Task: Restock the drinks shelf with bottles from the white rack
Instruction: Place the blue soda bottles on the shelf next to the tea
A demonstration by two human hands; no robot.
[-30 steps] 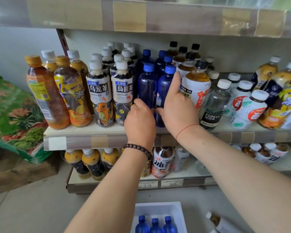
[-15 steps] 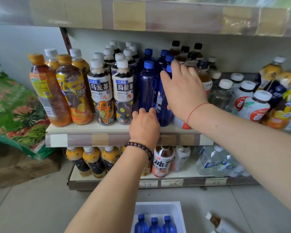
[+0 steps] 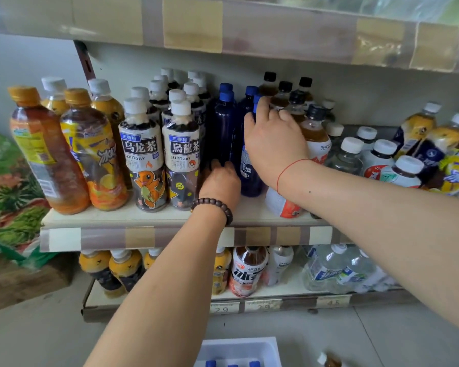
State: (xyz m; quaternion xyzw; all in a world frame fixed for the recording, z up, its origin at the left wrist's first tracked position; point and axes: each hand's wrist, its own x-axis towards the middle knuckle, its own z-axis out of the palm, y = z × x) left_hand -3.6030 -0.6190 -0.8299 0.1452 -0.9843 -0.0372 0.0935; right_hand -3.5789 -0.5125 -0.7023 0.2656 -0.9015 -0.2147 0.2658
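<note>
Two dark blue bottles stand in the middle of the drinks shelf (image 3: 154,215), with more blue ones behind them. My left hand (image 3: 220,182) curls around the base of the left blue bottle (image 3: 224,128). My right hand (image 3: 274,144) lies over the shoulder and neck of the right blue bottle (image 3: 249,178), fingers wrapped on it and reaching towards the black-capped tea bottles. The white rack (image 3: 239,347) is on the floor at the bottom edge, with three blue caps showing inside.
White-capped oolong tea bottles (image 3: 182,154) stand just left of the blue ones and black-capped tea bottles (image 3: 314,128) just right. Orange-capped bottles fill the shelf's left end, mixed drinks the right. A lower shelf (image 3: 154,296) holds more bottles. One bottle (image 3: 329,361) lies on the floor.
Both blue bottles have slid back from the shelf's front edge. My right hand rose from the bottle's body to its top; my left hand followed the other bottle's base inward.
</note>
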